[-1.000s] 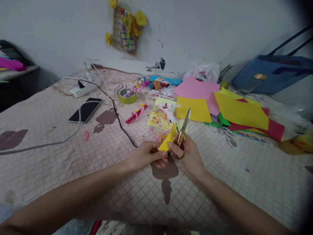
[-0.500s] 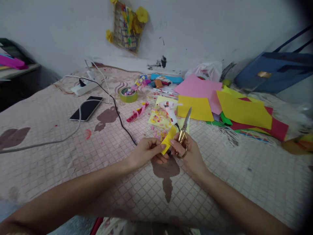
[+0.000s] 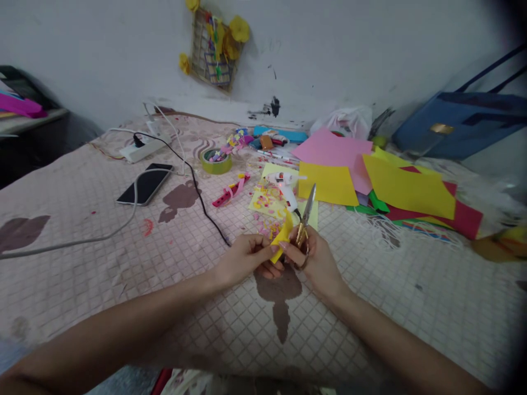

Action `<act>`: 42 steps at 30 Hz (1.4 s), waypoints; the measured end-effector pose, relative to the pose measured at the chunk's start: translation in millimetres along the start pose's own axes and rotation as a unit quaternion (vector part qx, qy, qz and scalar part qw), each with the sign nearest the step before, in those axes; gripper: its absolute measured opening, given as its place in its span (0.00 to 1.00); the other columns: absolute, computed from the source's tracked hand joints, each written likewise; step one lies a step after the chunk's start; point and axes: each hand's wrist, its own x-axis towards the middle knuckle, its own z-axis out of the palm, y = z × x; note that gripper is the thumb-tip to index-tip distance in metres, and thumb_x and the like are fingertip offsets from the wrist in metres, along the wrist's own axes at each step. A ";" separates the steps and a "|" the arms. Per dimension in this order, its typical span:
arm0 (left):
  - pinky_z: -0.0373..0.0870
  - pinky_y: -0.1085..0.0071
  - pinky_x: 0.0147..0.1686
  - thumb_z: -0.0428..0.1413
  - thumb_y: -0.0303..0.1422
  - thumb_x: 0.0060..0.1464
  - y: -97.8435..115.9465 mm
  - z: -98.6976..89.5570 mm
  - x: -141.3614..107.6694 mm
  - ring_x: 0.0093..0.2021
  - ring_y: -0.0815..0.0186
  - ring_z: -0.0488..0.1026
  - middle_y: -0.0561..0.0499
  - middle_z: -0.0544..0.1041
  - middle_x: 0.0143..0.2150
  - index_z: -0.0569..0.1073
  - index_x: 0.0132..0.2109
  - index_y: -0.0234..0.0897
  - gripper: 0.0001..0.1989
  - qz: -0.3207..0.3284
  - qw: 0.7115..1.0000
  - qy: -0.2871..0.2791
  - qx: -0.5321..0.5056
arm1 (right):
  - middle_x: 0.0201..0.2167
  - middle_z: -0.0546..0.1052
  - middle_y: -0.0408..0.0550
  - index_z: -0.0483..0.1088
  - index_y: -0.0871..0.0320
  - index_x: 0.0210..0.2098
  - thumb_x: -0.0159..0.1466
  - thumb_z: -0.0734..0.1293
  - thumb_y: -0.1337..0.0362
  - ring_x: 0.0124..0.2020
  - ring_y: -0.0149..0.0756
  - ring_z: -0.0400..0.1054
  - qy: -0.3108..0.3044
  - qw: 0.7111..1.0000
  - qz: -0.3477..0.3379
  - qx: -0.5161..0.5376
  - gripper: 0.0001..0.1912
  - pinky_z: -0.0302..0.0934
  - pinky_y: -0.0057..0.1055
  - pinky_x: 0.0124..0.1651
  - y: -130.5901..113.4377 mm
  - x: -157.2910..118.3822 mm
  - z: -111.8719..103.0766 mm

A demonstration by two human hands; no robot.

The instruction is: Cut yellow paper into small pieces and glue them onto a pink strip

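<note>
Between thumb and fingers, my left hand [image 3: 251, 257] pinches the lower end of a yellow strip [image 3: 281, 237], which looks like paper or foam sheet. My right hand [image 3: 315, 255] is closed around the gold handles of a pair of scissors [image 3: 307, 211]. Its blades point up and away, apart from the strip, and look closed. Fingertips of that same hand touch the strip's right side. Just beyond my hands lies a white glue gun [image 3: 288, 189] on a pale yellow sheet [image 3: 263, 204], among small pink and yellow scraps [image 3: 269, 225].
Coloured sheets [image 3: 329, 182] and white string [image 3: 385, 227] lie to the right, near a blue bag [image 3: 461, 123]. Leftward are a tape roll [image 3: 222, 165], a pink clip-like piece [image 3: 230, 192], a phone [image 3: 145, 184], a power strip [image 3: 142, 149] and a black cable [image 3: 201, 200] crossing the cloth.
The yellow strip's upper end now curves more. The scissors have tilted and shifted slightly left, with my right fingertips closer over the strip. My left hand has barely moved.
</note>
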 end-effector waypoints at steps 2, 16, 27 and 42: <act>0.72 0.75 0.25 0.58 0.43 0.48 0.4 0.6 0.2 0.25 0.68 0.76 0.47 0.77 0.27 0.68 0.31 0.30 0.17 -0.002 1.000 0.000 -0.001 | 0.22 0.64 0.36 0.60 0.55 0.30 0.52 0.68 0.65 0.20 0.28 0.60 0.006 1.000 -0.003 -0.011 0.11 0.56 0.26 0.23 -0.9 0.0 0.7; 0.72 0.76 0.23 0.59 0.42 0.46 -5.0 -1.4 1.4 0.23 0.70 0.75 0.47 0.78 0.26 0.68 0.29 0.30 0.17 -0.034 0.998 -0.043 -0.011 | 0.20 0.61 0.34 0.59 0.56 0.30 0.52 0.69 0.63 0.19 0.26 0.58 0.046 0.999 0.007 0.025 0.12 0.53 0.24 0.21 0.7 1.8 0.3; 0.72 0.74 0.24 0.58 0.43 0.47 1.3 0.2 -0.8 0.24 0.65 0.76 0.46 0.78 0.26 0.64 0.30 0.34 0.17 0.000 1.000 0.008 -0.008 | 0.18 0.64 0.34 0.60 0.56 0.31 0.56 0.67 0.62 0.18 0.25 0.59 0.015 0.999 0.005 0.039 0.10 0.52 0.22 0.20 -1.0 0.4 -2.4; 0.73 0.75 0.26 0.57 0.38 0.50 19.0 -17.5 3.1 0.25 0.67 0.76 0.47 0.77 0.27 0.65 0.31 0.33 0.12 0.054 0.997 0.042 -0.018 | 0.20 0.64 0.38 0.61 0.57 0.29 0.65 0.56 0.51 0.20 0.27 0.58 -0.072 0.997 -0.013 0.019 0.16 0.51 0.25 0.23 -4.7 -5.1 -8.3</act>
